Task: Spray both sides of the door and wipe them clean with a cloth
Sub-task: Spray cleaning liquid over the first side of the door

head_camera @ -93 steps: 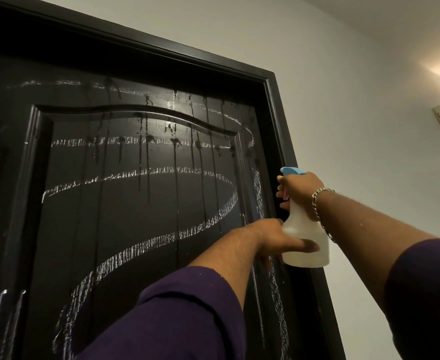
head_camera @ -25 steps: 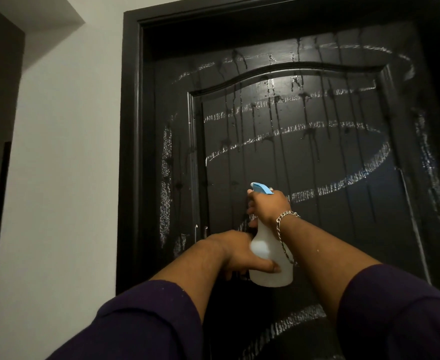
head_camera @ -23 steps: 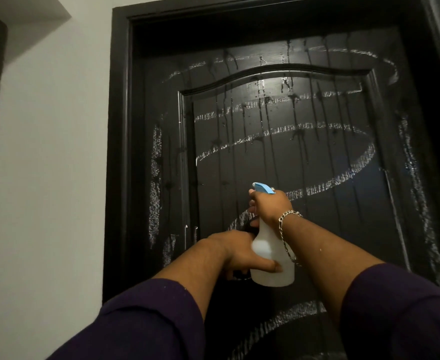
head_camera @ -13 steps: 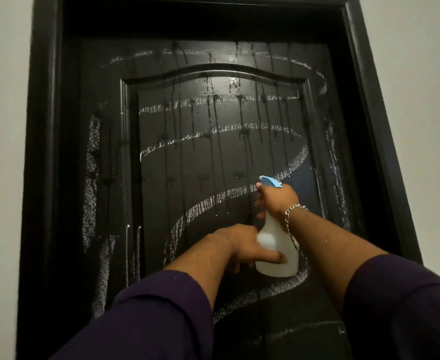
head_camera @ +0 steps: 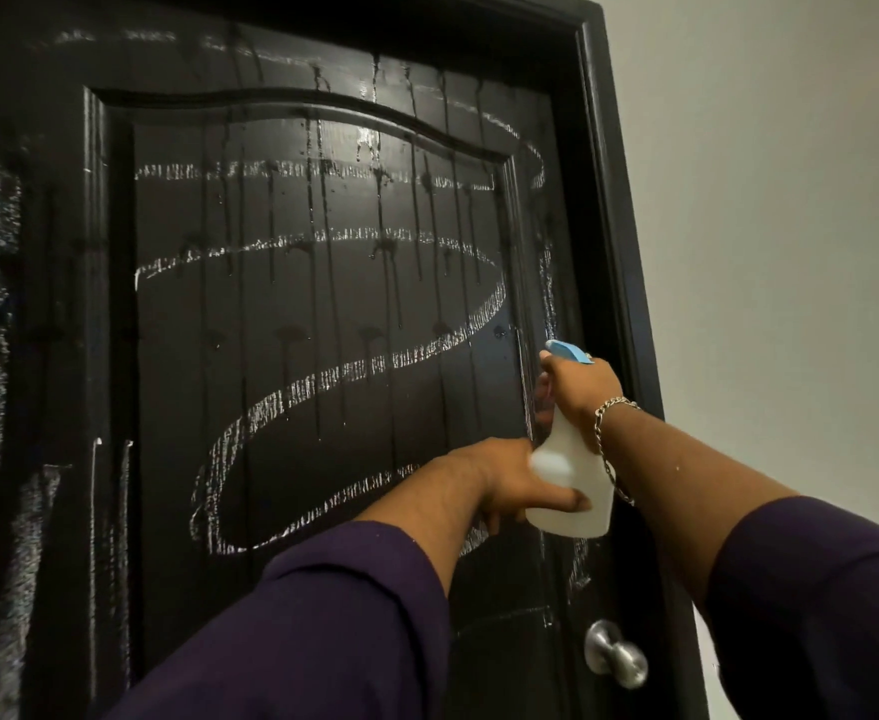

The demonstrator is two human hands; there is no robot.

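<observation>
You face one black panelled wooden door [head_camera: 323, 330], chalk-streaked and dripping. Both your hands hold one translucent white plastic spray bottle with a blue trigger head [head_camera: 572, 480] near its right edge: right hand [head_camera: 577, 387] grips the neck, left hand [head_camera: 510, 480] curls round the base, fingertips hidden. One round metal doorknob [head_camera: 615, 653] sits below.

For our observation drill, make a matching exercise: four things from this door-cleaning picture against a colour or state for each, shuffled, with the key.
Things:
1. door
2. bottle
3. knob
4. nozzle

Descriptions:
A. blue
B. silver, round
C. black, streaked with drips and white marks
D. white, held by both hands

Pairs: 1-C, 2-D, 3-B, 4-A
</observation>
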